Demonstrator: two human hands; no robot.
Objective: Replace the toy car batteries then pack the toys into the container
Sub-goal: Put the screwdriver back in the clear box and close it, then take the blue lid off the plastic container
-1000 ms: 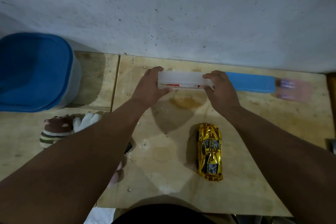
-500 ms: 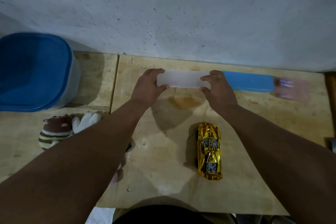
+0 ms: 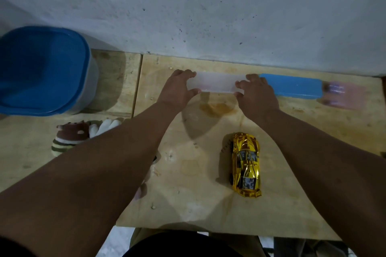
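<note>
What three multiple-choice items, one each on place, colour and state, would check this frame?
1. Where is the car?
A. in the tub
B. on the board, nearer the person than the clear box
C. on the blue box

2. What colour is the tub's lid?
A. red
B. blue
C. green

3. What are the hands doing?
A. both grip the clear box
B. both rest flat
C. one lifts the car

Answers: 1 B, it sits on the board. 2 B, lid plainly blue. 3 A, left hand and right hand grip its ends.
</note>
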